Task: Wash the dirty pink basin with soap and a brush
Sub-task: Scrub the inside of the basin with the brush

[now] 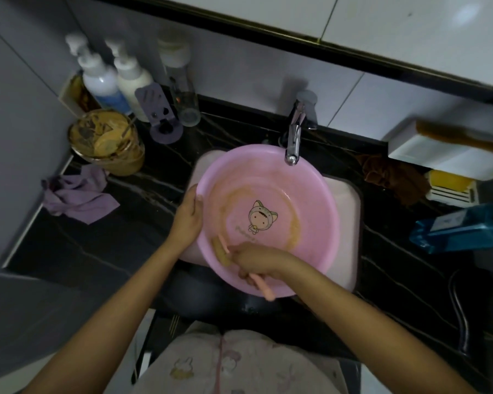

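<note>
The round pink basin [271,217] of smooth plastic sits tilted in the pale sink [345,211] under the chrome tap [293,143], a brownish ring of grime around the cartoon print on its bottom. The left hand [187,216] clamps its fingers on the near-left rim. The right hand [256,258] is closed around a pink brush [225,250], bristles seemingly touching the inner wall. Black veined countertop [143,200] surrounds them, with a crumpled lilac cloth [77,194].

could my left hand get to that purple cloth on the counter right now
Probably yes, once it lets go. Your left hand is gripping the basin rim, and the purple cloth lies further left with bare counter between them.
</note>
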{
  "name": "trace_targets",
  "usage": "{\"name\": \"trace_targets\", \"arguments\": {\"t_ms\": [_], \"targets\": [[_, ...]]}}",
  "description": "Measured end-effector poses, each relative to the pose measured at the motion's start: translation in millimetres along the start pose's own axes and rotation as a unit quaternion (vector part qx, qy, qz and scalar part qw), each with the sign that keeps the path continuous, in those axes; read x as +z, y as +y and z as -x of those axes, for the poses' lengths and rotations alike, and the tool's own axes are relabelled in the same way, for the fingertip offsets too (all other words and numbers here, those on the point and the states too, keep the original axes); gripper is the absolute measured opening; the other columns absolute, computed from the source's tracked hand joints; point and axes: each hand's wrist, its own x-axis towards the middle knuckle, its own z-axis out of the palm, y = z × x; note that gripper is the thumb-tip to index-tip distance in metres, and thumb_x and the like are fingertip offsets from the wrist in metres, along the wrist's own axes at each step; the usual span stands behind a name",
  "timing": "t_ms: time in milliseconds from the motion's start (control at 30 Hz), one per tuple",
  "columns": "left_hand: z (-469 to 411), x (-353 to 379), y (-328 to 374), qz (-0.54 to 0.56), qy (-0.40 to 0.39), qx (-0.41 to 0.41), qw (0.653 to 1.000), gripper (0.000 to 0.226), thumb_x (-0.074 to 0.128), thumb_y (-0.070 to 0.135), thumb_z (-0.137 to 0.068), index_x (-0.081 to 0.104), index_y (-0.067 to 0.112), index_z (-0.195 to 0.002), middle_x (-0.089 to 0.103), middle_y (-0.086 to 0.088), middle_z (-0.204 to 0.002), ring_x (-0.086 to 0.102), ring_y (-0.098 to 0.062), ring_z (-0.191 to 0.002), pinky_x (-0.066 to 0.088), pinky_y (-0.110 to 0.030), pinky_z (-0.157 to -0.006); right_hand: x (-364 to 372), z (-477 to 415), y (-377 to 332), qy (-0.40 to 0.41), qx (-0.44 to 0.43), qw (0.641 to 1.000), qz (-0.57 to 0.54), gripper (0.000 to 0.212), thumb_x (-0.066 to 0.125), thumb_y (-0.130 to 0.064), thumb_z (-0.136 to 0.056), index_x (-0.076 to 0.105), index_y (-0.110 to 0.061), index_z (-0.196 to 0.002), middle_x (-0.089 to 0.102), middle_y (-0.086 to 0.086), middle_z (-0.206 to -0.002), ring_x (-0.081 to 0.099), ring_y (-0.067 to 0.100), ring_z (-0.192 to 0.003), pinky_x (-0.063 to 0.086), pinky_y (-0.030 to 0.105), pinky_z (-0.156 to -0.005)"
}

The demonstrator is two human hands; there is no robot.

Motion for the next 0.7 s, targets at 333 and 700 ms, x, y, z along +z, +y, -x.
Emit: {"name": "trace_targets", "arguments": {"t_ms": [333,700], "targets": [[-1,-6,-1,-0.048,-0.029,0.027,0.998,0.044,0.033,0.036,-0.092,0.039,0.023,-0.134,0.051,0.000,-0.122,0.052,-0.012,-0.106,0.040,-0.018,-0.084,8,-8,0,-0.013,-0.088,0.994,-0.065,0.036,0.029,-0.022,-0.104,0.037,-0.017,-0.138,0.050,0.002,-0.066,0.049,0.009,-0.048,0.043,0.020,-0.047],[3,-4,4,-0.059,-0.018,0.034,0.998,0.031,0.039,0.032,-0.096,0.040,0.029,-0.127,0.054,0.003,-0.114,0.056,-0.010,-0.096,0.047,-0.024,-0.080,15,-20,7,0.013,-0.165,0.972,-0.166,0.025,0.036,-0.034,-0.102,0.044,-0.030,-0.125,0.050,-0.002,-0.053,0.051,0.010,-0.039,0.044,0.019,-0.039]]}}
